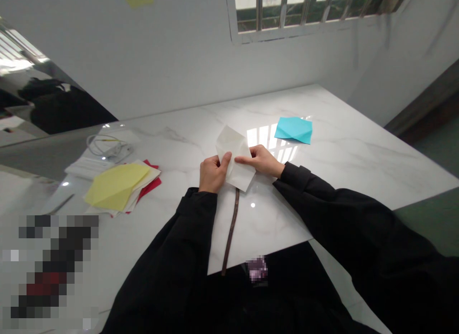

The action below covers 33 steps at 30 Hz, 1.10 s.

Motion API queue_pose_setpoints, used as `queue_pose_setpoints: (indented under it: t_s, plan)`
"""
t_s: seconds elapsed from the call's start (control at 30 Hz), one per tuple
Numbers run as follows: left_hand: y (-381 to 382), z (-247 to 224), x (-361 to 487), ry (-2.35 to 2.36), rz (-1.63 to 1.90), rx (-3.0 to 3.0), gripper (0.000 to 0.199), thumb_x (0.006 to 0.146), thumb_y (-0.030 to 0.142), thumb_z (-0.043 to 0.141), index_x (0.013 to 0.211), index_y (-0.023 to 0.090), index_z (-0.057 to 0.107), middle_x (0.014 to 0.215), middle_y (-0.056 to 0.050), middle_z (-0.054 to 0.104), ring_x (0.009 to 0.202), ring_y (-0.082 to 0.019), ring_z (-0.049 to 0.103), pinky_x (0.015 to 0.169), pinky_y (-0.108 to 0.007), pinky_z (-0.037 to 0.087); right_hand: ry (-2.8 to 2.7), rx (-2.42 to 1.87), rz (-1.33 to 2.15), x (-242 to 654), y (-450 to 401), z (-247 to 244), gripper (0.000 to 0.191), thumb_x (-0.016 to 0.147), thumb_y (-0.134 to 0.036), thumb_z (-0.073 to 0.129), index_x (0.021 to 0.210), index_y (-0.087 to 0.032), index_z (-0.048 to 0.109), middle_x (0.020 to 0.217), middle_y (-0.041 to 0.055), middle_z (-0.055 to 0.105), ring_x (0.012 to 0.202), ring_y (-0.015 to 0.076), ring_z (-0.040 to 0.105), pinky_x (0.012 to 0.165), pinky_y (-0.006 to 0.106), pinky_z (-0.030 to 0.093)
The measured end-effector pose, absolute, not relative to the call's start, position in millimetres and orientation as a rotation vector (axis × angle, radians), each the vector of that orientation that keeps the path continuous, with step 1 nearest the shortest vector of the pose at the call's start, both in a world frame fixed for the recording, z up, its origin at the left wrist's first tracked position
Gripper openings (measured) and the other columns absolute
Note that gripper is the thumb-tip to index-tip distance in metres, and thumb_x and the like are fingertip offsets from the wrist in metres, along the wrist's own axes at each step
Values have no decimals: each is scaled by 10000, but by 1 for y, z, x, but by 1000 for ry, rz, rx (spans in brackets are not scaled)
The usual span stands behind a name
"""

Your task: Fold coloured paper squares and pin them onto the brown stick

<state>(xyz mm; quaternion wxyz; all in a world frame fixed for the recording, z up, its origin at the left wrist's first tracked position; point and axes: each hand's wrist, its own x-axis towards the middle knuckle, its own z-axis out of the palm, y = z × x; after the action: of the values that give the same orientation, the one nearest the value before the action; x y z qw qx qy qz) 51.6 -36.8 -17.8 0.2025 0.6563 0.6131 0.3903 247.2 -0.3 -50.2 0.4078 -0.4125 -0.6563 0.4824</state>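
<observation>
The left hand and right hand, thumbs pointing toward each other, pinch the white paper from either side above the tabletop, near the brown stick's upper end.

On the counter, a paper stack is lying left, a cable resting behind it; a stick is stretching from the held sheet to the front edge, another sheet lying behind right.
</observation>
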Motion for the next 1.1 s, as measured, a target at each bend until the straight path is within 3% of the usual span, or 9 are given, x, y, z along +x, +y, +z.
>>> queue_pose_setpoints:
  t_s: [0.47, 0.9, 1.1]
  plan:
    - [-36, -18, 52, 1695, 1091, 1799, 587, 880, 672, 562, 562, 178, 570, 546, -24, 496, 570, -158, 448, 539, -290, 302, -1611, -1060, 1258, 247, -7, -38, 445, 764, -561, 852, 798, -127, 760, 729, 65, 731, 756, 224, 711, 607, 270, 544]
    - [-35, -19, 51, 1674, 1106, 1759, 581, 873, 662, 591, 570, 166, 600, 556, -32, 512, 578, -156, 457, 522, -285, 297, -1632, -1040, 1260, 246, -2, -48, 477, 799, -589, 808, 876, -118, 790, 844, 89, 769, 761, 203, 712, 621, 268, 552]
    - [-33, -17, 54, 1363, 1131, 1445, 565, 809, 719, 665, 672, 175, 604, 583, -16, 524, 531, -137, 441, 491, -279, 322, -1463, -1001, 1395, 245, -6, -40, 437, 773, -527, 854, 884, -110, 782, 875, 92, 789, 739, 185, 714, 618, 254, 558]
